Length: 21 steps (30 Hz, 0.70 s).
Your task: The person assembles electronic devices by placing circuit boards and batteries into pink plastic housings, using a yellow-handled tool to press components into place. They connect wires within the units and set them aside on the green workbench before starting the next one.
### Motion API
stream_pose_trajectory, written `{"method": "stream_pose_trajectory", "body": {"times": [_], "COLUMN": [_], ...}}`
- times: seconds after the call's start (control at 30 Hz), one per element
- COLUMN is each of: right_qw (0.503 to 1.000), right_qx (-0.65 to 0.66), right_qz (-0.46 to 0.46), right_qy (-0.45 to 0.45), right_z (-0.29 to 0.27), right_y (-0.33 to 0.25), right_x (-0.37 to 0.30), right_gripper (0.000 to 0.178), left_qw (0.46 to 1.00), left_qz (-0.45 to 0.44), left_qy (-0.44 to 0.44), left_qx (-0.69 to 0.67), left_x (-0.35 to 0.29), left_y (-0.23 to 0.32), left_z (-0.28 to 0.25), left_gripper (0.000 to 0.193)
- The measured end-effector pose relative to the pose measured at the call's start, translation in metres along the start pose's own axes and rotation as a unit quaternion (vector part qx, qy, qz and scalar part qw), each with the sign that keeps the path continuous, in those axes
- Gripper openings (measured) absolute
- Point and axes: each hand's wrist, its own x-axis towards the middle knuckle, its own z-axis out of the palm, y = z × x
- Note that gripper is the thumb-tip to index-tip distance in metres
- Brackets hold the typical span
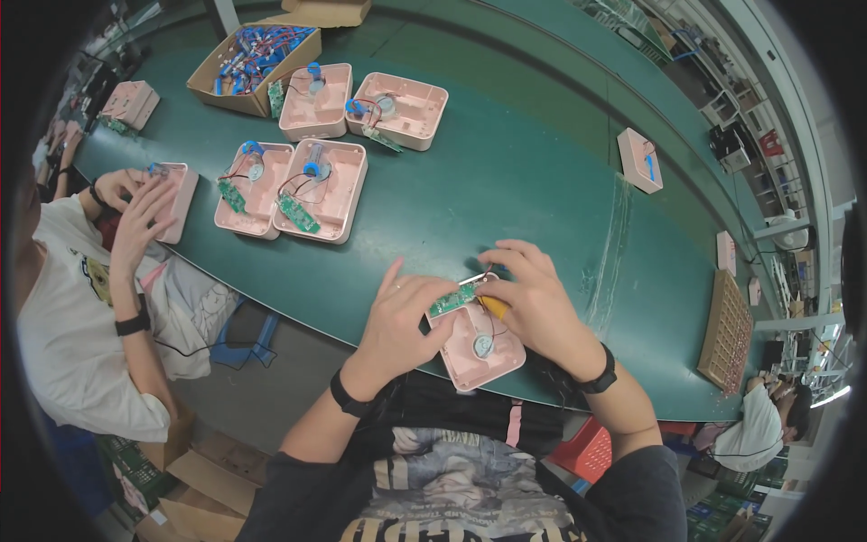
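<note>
A pink plastic shell [481, 351] with a small round metal part inside lies on the green table [506, 181] at its near edge. My left hand [402, 318] pinches a green circuit board [452, 299] over the shell's far rim. My right hand [535, 296] is closed around a yellow-handled tool [492, 305] whose tip meets the board. Thin red wires run from the board under my right fingers.
Several open pink shells [320, 188] with boards and blue parts lie at the far left, behind them a cardboard box [254, 66] of blue pieces. A closed pink unit [640, 159] stands at the right. A person at the left holds another shell [174, 197].
</note>
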Motion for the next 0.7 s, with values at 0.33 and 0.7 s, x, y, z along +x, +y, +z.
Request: {"method": "stream_pose_trajectory", "body": {"times": [0.33, 0.7], "right_qw": [0.995, 0.998], "right_qx": [-0.077, 0.043], "right_qz": [-0.04, -0.051], "right_qy": [-0.045, -0.001], "right_z": [-0.003, 0.001], "right_y": [0.0, -0.015], "right_x": [0.005, 0.02], "right_gripper": [0.024, 0.02], "left_qw": [0.996, 0.998], "left_qz": [0.068, 0.057], "left_qy": [0.033, 0.022], "left_qx": [0.043, 0.017], "left_x": [-0.001, -0.008], "left_y": [0.002, -0.009], "left_z": [0.002, -0.036], "left_gripper": [0.01, 0.012]}}
